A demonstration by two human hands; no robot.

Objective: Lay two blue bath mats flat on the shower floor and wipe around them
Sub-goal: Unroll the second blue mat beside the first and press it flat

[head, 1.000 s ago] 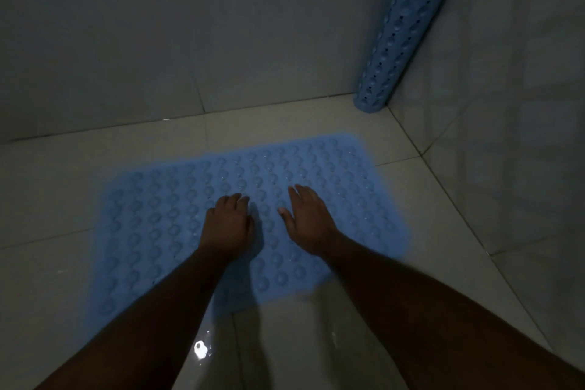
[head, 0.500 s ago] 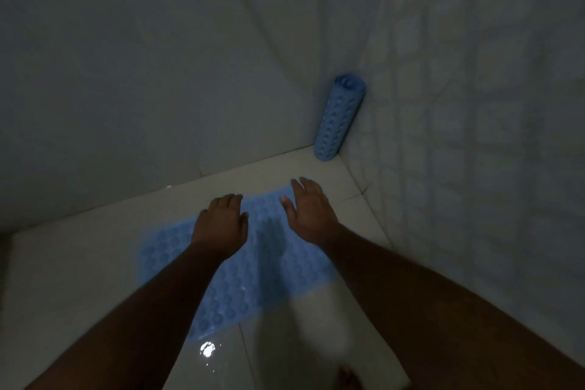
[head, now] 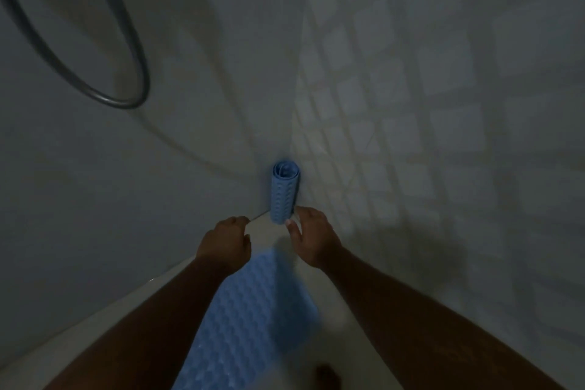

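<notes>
Head view: the only camera; the light is dim and parts are blurred.
Rolled mat [head: 284,192]: you have the blue roll standing on end in the corner where the two walls meet, open spiral end up.
Flat mat [head: 250,320]: your other blue mat lies spread on the pale shower floor [head: 342,320], between your forearms, well short of the roll.
Right hand [head: 311,239]: your fingers are spread and loose, thumb tip just beside the roll's foot; whether it touches, you cannot tell.
Left hand [head: 226,242]: your fingers are curled inward with nothing seen in them, apart from the roll, to its left.
Shower hose [head: 104,85]: a grey loop hangs on the left wall.
Toes [head: 327,375]: seen at the bottom edge, right of the flat mat.
</notes>
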